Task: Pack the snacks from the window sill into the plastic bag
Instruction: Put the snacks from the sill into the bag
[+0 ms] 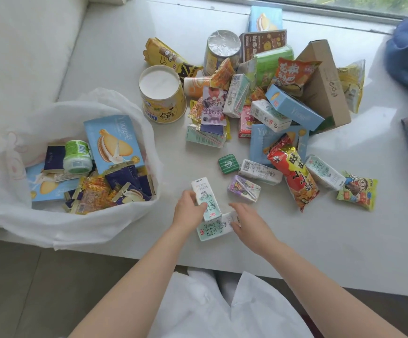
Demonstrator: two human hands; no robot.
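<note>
Left hand (190, 208) grips a small milk carton (205, 198), white w/ pale green print, just above the window sill (115, 45). Right hand (247, 222) rests loosely on a second carton (214, 228) lying flat, not clenched. Plastic bag (71, 230) sits left, approx. a third of the snacks inside; its floppy rim could fold in & spill the carton over the sill edge.

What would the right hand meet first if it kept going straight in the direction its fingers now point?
Probably the milk carton lying flat on the sill: the right hand points left and slightly away, its fingertips already at that carton's end. Just past it is the upright carton that the left hand grips. Depth is uncertain.
</note>
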